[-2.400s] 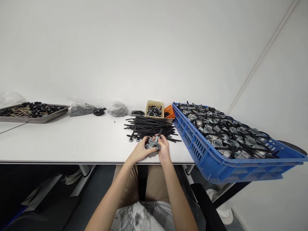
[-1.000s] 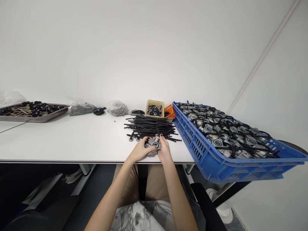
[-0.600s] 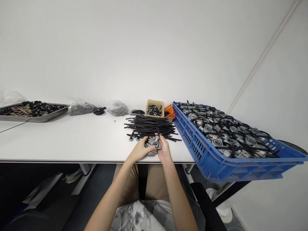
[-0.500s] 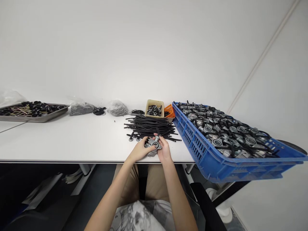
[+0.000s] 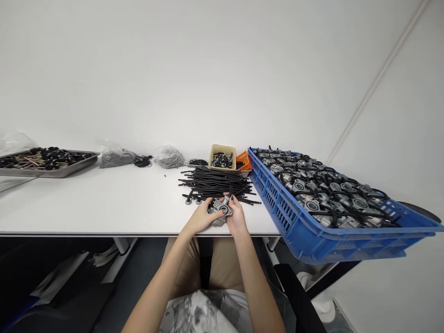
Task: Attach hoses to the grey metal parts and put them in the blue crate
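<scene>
The left edge crops the metal tray (image 5: 65, 172); the left hand (image 5: 201, 218) partly hides the casting (image 5: 218, 205)

White table (image 5: 104, 203), metal tray (image 5: 65, 173), plastic bags (image 5: 169, 158), dark pile (image 5: 143, 161), possibly rings, black tubes (image 5: 215, 182), blue crate (image 5: 322, 245)

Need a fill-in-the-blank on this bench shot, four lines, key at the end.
1. The number of metal units that the left hand and right hand hold between them is ____.
2. The big crate has the colour ____.
3. The black hoses lie on the crate's ____ side.
4. The small basket beside the cream bin has the colour ____.

Missing words: one; blue; left; orange.
</scene>
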`<action>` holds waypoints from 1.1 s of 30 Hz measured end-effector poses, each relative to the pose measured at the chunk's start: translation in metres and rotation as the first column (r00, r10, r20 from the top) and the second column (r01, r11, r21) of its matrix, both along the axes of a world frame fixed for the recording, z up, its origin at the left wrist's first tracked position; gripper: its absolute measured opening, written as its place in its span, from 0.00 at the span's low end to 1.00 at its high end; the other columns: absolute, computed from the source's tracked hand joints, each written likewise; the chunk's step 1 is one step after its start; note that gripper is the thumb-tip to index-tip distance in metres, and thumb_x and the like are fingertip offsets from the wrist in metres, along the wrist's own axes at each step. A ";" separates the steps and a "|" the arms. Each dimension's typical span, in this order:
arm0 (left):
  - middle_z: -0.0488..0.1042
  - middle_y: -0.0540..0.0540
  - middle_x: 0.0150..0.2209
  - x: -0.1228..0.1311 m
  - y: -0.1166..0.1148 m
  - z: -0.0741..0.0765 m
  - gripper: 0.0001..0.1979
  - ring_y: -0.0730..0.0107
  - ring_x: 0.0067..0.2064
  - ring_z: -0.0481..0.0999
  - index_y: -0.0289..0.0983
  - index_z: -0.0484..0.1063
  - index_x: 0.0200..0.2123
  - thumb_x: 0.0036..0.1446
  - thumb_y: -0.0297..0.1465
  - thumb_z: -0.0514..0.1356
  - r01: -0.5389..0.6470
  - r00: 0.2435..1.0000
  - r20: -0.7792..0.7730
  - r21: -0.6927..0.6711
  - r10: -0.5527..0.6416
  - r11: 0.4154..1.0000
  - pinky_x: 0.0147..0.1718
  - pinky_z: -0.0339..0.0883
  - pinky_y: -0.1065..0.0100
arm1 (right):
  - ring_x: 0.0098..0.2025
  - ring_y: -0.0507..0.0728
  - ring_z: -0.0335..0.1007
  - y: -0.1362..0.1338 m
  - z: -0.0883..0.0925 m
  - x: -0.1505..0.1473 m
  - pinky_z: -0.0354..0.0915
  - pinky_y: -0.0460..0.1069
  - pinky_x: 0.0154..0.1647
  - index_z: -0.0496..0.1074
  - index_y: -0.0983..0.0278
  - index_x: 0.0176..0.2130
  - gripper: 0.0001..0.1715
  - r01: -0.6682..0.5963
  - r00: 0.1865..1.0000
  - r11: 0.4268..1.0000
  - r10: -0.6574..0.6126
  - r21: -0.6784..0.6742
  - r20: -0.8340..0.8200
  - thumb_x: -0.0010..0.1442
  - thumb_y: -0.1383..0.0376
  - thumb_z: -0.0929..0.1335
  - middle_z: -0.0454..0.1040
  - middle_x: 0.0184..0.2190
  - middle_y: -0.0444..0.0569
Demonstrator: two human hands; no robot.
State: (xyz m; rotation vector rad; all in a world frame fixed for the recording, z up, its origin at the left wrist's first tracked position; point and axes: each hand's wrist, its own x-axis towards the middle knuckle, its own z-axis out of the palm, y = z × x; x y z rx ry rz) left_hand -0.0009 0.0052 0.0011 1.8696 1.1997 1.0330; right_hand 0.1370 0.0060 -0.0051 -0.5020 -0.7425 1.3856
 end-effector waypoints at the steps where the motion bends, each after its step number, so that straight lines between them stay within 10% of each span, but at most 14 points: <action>1: 0.76 0.41 0.46 0.000 0.000 0.000 0.28 0.52 0.46 0.74 0.36 0.68 0.48 0.50 0.48 0.62 -0.002 1.000 0.001 -0.001 0.002 1.000 0.47 0.66 0.57 | 0.31 0.54 0.73 0.000 0.000 0.000 0.68 0.48 0.37 0.74 0.63 0.39 0.14 0.001 1.000 1.000 -0.001 -0.009 0.003 0.53 0.59 0.72 0.76 0.29 0.45; 33: 0.76 0.41 0.49 0.001 -0.001 0.001 0.27 0.51 0.50 0.73 0.36 0.69 0.49 0.50 0.46 0.63 0.015 0.999 0.052 0.002 -0.016 1.000 0.49 0.66 0.58 | 0.32 0.54 0.73 -0.001 0.001 -0.004 0.68 0.48 0.38 0.69 0.63 0.35 0.14 0.057 0.998 0.998 -0.056 -0.020 0.029 0.49 0.62 0.74 0.77 0.28 0.44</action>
